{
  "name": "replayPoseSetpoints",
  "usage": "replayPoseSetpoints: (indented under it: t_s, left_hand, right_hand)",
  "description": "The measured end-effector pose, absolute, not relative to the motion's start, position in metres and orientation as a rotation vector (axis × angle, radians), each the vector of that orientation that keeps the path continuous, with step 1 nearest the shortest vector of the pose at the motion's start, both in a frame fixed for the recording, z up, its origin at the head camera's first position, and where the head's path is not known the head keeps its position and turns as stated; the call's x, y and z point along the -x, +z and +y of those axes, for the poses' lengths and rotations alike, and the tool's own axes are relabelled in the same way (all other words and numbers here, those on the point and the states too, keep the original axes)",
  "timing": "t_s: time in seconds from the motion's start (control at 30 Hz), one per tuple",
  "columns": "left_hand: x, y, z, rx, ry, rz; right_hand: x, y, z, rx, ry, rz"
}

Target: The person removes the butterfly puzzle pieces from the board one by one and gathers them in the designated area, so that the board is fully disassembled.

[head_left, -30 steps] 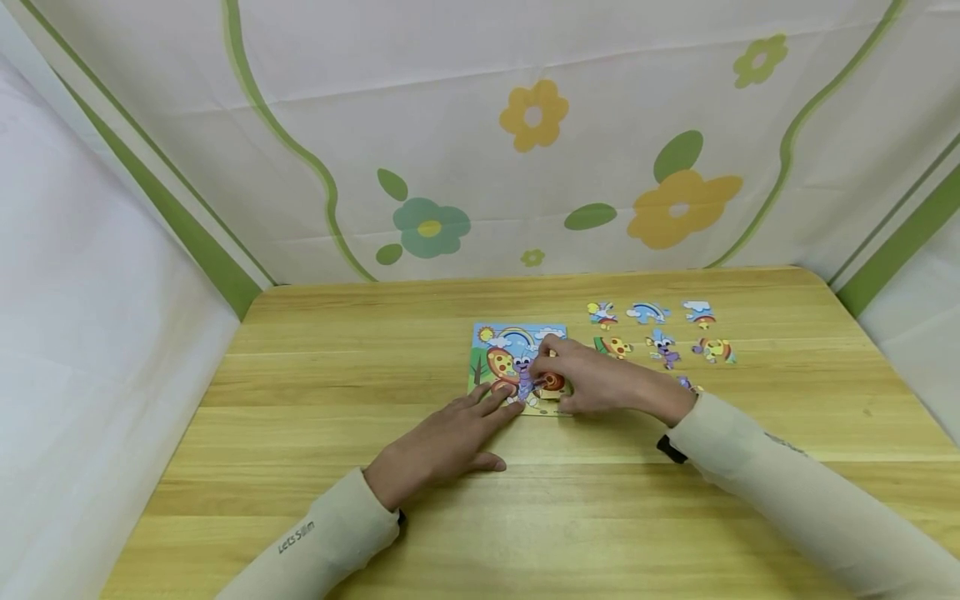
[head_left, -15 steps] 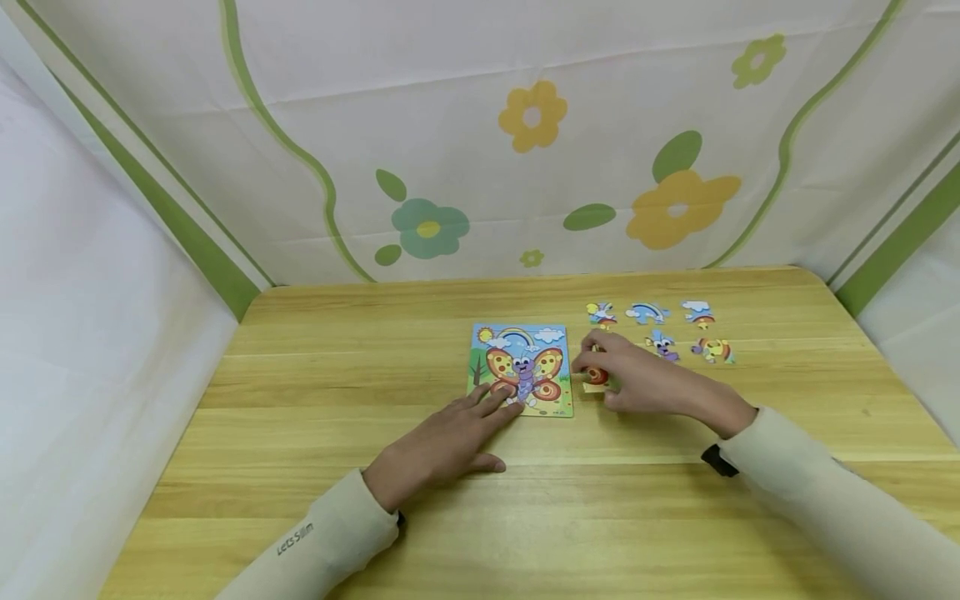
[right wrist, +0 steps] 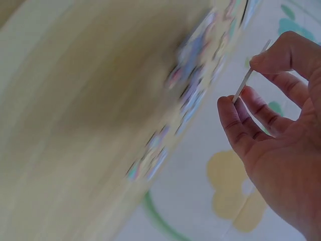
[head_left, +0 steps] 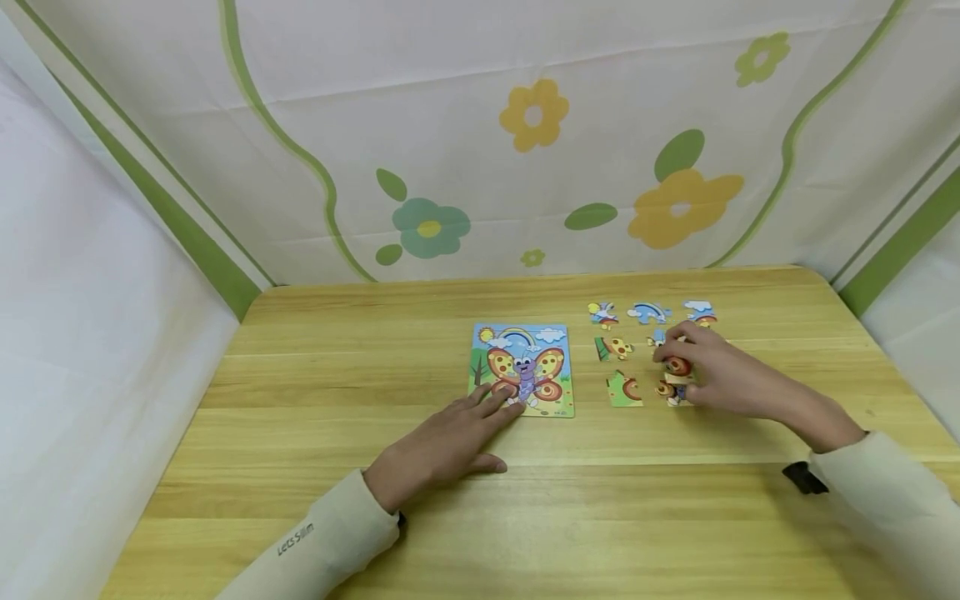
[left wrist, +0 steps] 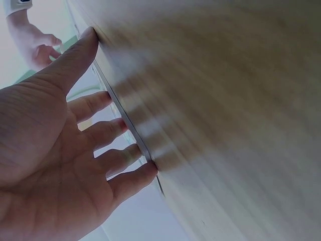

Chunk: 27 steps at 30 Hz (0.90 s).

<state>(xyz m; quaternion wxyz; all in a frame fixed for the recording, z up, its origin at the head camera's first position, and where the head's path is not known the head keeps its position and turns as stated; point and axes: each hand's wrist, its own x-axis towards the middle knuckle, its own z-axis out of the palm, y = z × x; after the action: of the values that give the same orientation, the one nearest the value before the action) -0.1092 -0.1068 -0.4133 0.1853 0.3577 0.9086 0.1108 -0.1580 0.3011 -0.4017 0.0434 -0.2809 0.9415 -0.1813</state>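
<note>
My left hand (head_left: 442,442) rests with spread fingers on the lower left of a square butterfly picture board (head_left: 551,404). In the left wrist view, the fingertips of that hand (left wrist: 65,145) touch the board's thin edge (left wrist: 133,130). To the right, my right hand (head_left: 738,375) pinches a puzzle piece (head_left: 678,365) with a red swirl above the loose pieces. The right wrist view shows this piece (right wrist: 244,83) edge-on between thumb and fingers. Partly hidden below the hand lies a purple-and-orange piece (head_left: 670,392). Left of it is a green piece (head_left: 624,390) with a red arc.
A sun piece (head_left: 602,314), a rainbow piece (head_left: 648,313) and a cloud piece (head_left: 699,310) form the back row. A yellow wing piece (head_left: 615,347) lies in front of them. Flowered white cloth (head_left: 480,167) rises behind the wooden table (head_left: 360,350).
My right hand has moved right, from over the picture board to above the loose pieces, carrying the red-swirl puzzle piece. The left hand has stayed on the board.
</note>
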Motion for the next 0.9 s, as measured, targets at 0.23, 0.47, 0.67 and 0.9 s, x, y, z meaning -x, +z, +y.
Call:
replayPoseSetpoints:
  t_s: [0.23, 0.47, 0.67, 0.9]
  left_hand:
    - [0.109, -0.413, -0.107, -1.006, 0.316, 2.558]
    - [0.109, -0.414, -0.107, -1.008, 0.314, 2.559]
    - [0.109, -0.413, -0.107, -1.011, 0.322, 2.557]
    - [0.109, -0.414, -0.107, -1.016, 0.317, 2.561]
  right_hand:
    - [0.156, -0.408, 0.330, 0.860, -0.490, 2.930]
    - [0.153, -0.414, 0.346, 0.824, -0.474, 2.933]
    - [0.149, -0.420, 0.355, 0.851, -0.467, 2.965]
    - [0.146, -0.421, 0.363, 0.833, -0.443, 2.972]
